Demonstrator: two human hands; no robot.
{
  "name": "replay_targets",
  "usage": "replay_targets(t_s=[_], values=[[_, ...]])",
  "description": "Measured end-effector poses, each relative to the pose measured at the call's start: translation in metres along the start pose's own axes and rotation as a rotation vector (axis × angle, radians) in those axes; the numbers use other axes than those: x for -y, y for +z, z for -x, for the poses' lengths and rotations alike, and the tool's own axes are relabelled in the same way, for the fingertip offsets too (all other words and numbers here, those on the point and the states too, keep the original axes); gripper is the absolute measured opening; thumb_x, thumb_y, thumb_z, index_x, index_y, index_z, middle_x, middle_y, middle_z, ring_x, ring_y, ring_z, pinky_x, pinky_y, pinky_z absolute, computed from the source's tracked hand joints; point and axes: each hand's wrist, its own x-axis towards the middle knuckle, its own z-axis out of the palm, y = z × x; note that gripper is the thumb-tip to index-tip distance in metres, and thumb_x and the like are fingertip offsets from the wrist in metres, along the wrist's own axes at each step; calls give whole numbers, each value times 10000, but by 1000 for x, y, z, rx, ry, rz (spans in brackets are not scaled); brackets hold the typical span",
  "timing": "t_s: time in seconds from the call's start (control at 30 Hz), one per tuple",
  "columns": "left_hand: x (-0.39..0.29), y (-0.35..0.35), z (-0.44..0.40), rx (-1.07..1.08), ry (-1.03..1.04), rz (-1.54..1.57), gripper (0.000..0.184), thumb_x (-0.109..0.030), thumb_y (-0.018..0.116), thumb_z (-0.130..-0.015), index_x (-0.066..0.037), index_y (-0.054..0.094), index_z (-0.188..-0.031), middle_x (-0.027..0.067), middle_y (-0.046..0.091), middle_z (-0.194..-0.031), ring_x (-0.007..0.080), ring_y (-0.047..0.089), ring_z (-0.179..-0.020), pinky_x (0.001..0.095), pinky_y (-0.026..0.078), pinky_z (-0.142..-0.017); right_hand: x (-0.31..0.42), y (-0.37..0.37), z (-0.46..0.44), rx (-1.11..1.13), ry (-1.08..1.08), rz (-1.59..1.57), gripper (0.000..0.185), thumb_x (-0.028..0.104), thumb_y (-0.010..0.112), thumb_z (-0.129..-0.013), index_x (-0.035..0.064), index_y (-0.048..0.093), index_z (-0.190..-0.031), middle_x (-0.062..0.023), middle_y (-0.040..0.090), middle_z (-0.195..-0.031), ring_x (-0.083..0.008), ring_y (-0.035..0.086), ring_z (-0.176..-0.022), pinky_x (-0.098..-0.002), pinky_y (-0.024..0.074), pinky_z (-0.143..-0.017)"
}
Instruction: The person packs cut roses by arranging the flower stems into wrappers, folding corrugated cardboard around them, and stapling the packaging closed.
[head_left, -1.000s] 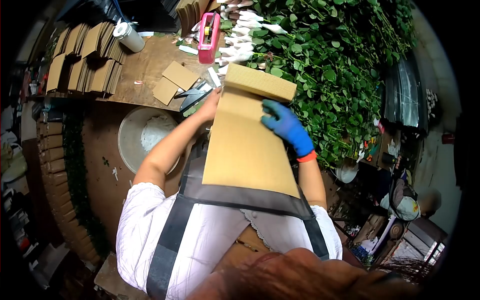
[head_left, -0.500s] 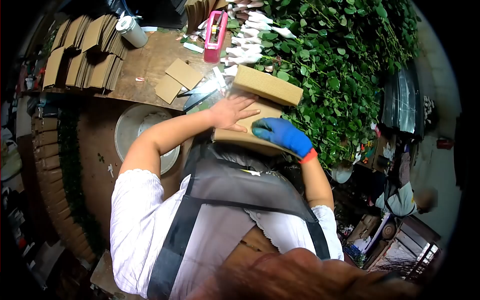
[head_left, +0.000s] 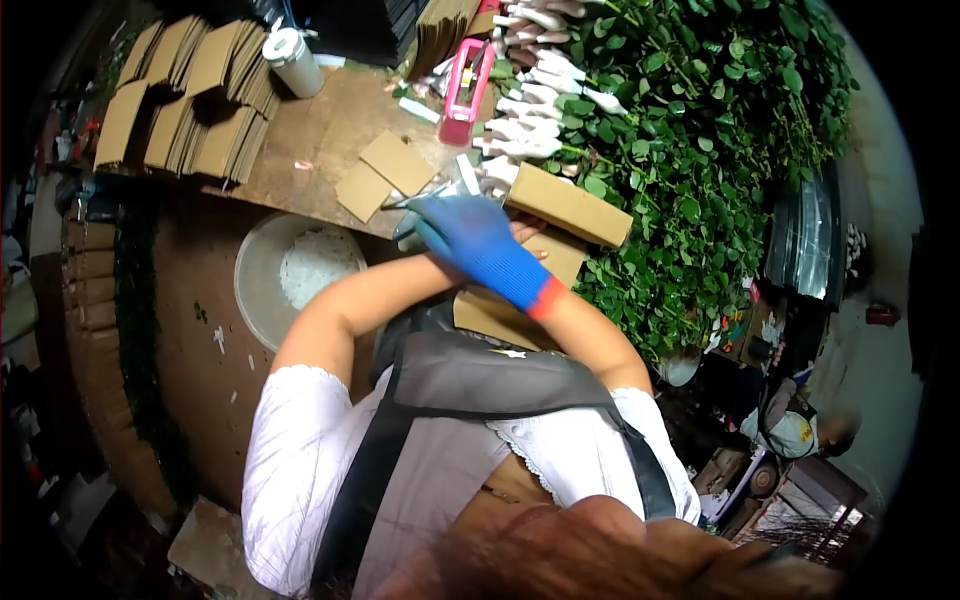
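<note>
My left hand [head_left: 527, 231] lies with its fingers spread on a folded sheet of brown cardboard [head_left: 562, 256]; most of it is hidden beneath my right arm. The cardboard's far flap [head_left: 575, 203] stands raised, and its near edge [head_left: 500, 318] is close to my apron. My right hand [head_left: 463, 228], in a blue glove with a red cuff, crosses over my left wrist. Its fingertips are at a metal cutting tool [head_left: 408, 230] on the table edge, mostly covered by the glove. Blur hides whether the fingers grip it.
Two small cardboard pieces [head_left: 385, 172], a pink tape dispenser [head_left: 467, 92] and a white lidded cup [head_left: 293, 63] are on the wooden table [head_left: 300, 130]. Cardboard stacks [head_left: 205, 100] stand left. Leafy stems [head_left: 700, 150] with white-wrapped heads fill the right. A round tub [head_left: 258, 300] sits below.
My right gloved hand has left the cardboard and crossed leftward over my left arm to the cutting tool. My left hand stays on the cardboard. The view has shifted slightly.
</note>
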Motion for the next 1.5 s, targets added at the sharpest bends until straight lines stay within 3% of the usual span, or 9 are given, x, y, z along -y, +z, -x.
replay_targets(t_s=[0.23, 0.37, 0.47, 0.67, 0.77, 1.07, 1.17, 1.3, 1.5], values=[[2, -8, -5, 114, 20, 182, 568, -477, 466, -964, -377, 390, -1518, 179, 303, -1592, 446, 332, -1417, 582, 262, -1136, -64, 111, -119, 409, 440, 329, 1007, 474, 712, -790, 9, 241, -1550, -140, 616, -1199, -275, 662, -1027, -483, 503, -766], [-1, -20, -8, 80, 26, 331, 596, -459, 513, -964, -256, 413, -1515, 186, 392, -1522, 414, 445, -1315, 538, 315, -1113, -56, 86, -111, 110, 329, 443, 501, 184, 633, -877, 43, 513, -1343, -92, 669, -965, -254, 684, -858, -417, 502, -673], [-3, -17, -10, 162, -31, 621, 605, -411, 592, -936, -170, 454, -1472, 189, 493, -1406, 357, 499, -1248, 472, 363, -1087, -33, 2, -59, -92, 74, -9, 327, 271, 623, -914, 109, 595, -1196, -133, 653, -881, -331, 658, -842, -452, 499, -692], [7, -11, 3, -150, 133, 340, 619, -482, 677, -848, -95, 565, -1318, 133, 604, -1299, 316, 541, -1235, 478, 423, -1034, -50, -62, 98, 164, 479, -509, 374, 388, 672, -886, 41, 687, -1026, -124, 717, -909, -243, 689, -745, -388, 550, -710], [5, -23, 0, 66, -16, 340, 619, -458, 642, -849, -100, 560, -1347, 162, 578, -1335, 361, 520, -1253, 498, 374, -1077, -70, -50, 133, 406, 935, -719, 450, 443, 669, -898, -2, 678, -971, -91, 717, -799, -156, 669, -637, -326, 544, -634], [20, -82, 28, -293, 57, 206, 216, -84, 737, -789, -52, 703, -1000, 108, 695, -980, 297, 677, -926, 432, 534, -867, -74, -40, 126, 545, 864, -341, 562, 569, 533, -929, 71, 708, -735, -75, 706, -694, -253, 676, -647, -401, 535, -695], [-4, -82, 7, -37, 110, 290, 92, -99, 733, -771, -48, 693, -837, 100, 671, -826, 300, 663, -798, 411, 542, -695, -76, -37, 124, 591, 762, -176, 578, 588, 497, -930, 81, 733, -781, -90, 709, -701, -304, 687, -703, -439, 538, -732], [-11, -70, 3, -104, 27, 253, 126, -127, 743, -753, -47, 669, -689, 100, 606, -707, 298, 637, -727, 410, 533, -651, -65, -57, 130, 403, 577, 3, 497, 556, 525, -911, 108, 740, -907, -193, 714, -955, -367, 686, -861, -471, 539, -777], [-17, -76, 4, -30, -18, 249, 96, -139, 760, -768, -51, 743, -800, 82, 691, -833, 270, 668, -812, 376, 556, -729, -156, -160, 135, -754, 619, 229, 244, 267, 689, -849, 130, 700, -1051, -126, 675, -1117, -328, 626, -1028, -456, 485, -929]])
